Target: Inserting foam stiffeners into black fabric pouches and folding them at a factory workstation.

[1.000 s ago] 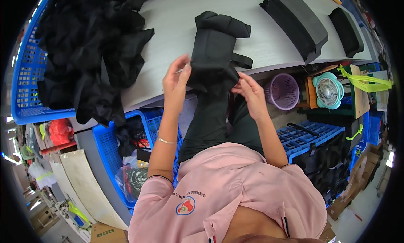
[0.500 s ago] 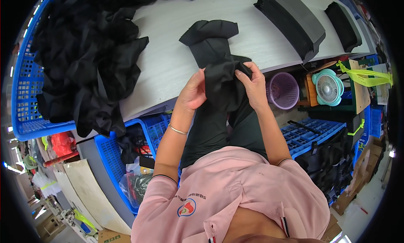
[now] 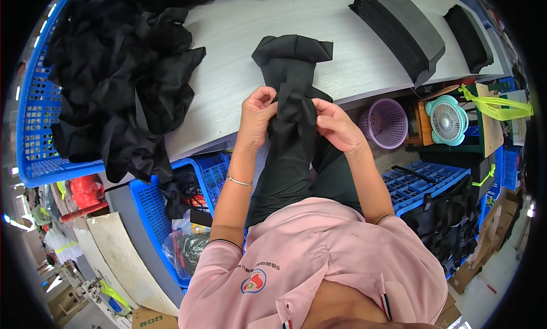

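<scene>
A black fabric piece (image 3: 289, 73) stretches from the table's near edge down over my lap, its far end folded wide on the tabletop. At its left edge, my left hand (image 3: 258, 116) pinches the cloth between thumb and fingers. My right hand (image 3: 338, 125) grips the opposite edge with thumb and index finger, the other fingers curled. Between the two hands the cloth is bunched and creased. Its lower end blends with my dark trousers, so where it stops I cannot tell.
A large heap of black fabric (image 3: 122, 84) fills a blue basket (image 3: 33, 124) at left. Stacked black panels (image 3: 401, 29) and a smaller stack (image 3: 470, 38) lie on the white table (image 3: 228, 55). Below are a purple basket (image 3: 386, 124), a turquoise fan (image 3: 447, 121) and blue crates (image 3: 424, 186).
The cloth between my hands has gone from bunched to straighter and narrower. My left hand has risen slightly; my right hand has dropped a little and turned. The folded far end has shifted right.
</scene>
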The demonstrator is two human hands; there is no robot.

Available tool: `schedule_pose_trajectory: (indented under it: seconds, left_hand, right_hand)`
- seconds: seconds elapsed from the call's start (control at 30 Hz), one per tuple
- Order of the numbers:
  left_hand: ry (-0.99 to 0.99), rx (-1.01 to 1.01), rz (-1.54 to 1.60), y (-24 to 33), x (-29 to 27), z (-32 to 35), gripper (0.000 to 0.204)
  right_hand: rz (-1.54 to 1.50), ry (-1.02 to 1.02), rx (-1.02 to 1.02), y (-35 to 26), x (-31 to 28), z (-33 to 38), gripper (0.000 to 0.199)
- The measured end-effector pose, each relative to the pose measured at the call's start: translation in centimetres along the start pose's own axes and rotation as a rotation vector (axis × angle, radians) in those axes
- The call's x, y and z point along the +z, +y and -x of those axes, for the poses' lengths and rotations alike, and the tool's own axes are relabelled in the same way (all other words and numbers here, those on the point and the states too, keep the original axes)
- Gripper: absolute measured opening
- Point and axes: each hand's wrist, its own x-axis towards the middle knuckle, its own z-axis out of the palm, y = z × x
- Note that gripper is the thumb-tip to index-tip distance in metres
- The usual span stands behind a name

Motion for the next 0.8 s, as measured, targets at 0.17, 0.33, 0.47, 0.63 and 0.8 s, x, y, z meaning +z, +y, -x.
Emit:
schedule_pose_trajectory:
  seconds: [0.17, 0.33, 0.47, 0.63, 0.8]
  left_hand:
    - [0.275, 0.297, -0.282, -1.9, 3.1, 0.1, 0.018]
    - [0.477, 0.660, -0.645, -1.2, 4.6, -1.0, 0.012]
    - [0.593, 0.653, -0.452, 1.2, 3.6, -1.6, 0.004]
    - [0.444, 0.308, -0.464, -0.4, 3.4, -0.8, 0.016]
    - [0.455, 0.449, -0.716, -1.3, 4.2, -0.1, 0.026]
  right_hand:
    - [0.225, 0.084, -0.040, 0.7, 2.4, -0.6, 0.020]
    - [1.037, 0.443, -0.522, 0.0, 2.9, -0.3, 0.030]
    - [1.314, 0.875, -0.978, -1.4, 1.2, -1.3, 0.025]
    - [0.744, 0.769, -0.518, 0.2, 0.9, -2.1, 0.025]
    - [1.168, 0.666, -0.657, 2.5, 1.3, -2.5, 0.023]
